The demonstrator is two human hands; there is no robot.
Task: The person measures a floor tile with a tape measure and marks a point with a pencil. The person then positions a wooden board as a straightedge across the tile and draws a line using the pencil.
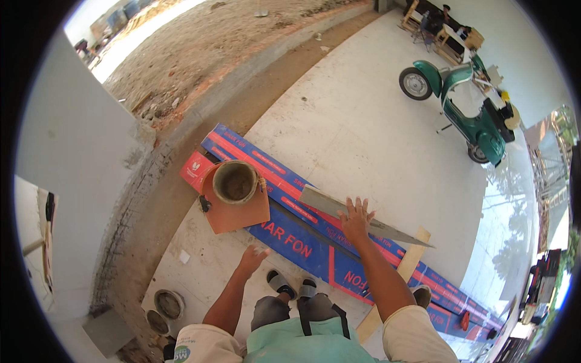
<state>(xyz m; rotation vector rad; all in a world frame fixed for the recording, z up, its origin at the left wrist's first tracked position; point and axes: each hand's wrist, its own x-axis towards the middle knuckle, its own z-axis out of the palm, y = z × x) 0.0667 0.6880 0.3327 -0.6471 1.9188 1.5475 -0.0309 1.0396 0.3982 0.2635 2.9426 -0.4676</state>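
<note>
My right hand [357,218] is spread, with its fingers over a long grey strip [327,201] that tapers to a point at its right end. Whether the palm presses on the strip cannot be made out. Under the strip lie long blue and red cartons [290,233], stretched diagonally across the floor. My left hand [253,259] hangs empty near the cartons' front edge, its fingers loosely bent and pale at the tips. Beyond it, a round bucket [235,182] with grey residue inside stands on an orange flat sheet [233,219] over the cartons' left end.
A light wooden plank [414,253] crosses the cartons on the right. Two small buckets [169,304] stand at lower left beside a grey block [109,333]. A green scooter [463,106] is parked at upper right. Left is a white wall [75,139]; dirt ground [200,54] lies beyond the kerb.
</note>
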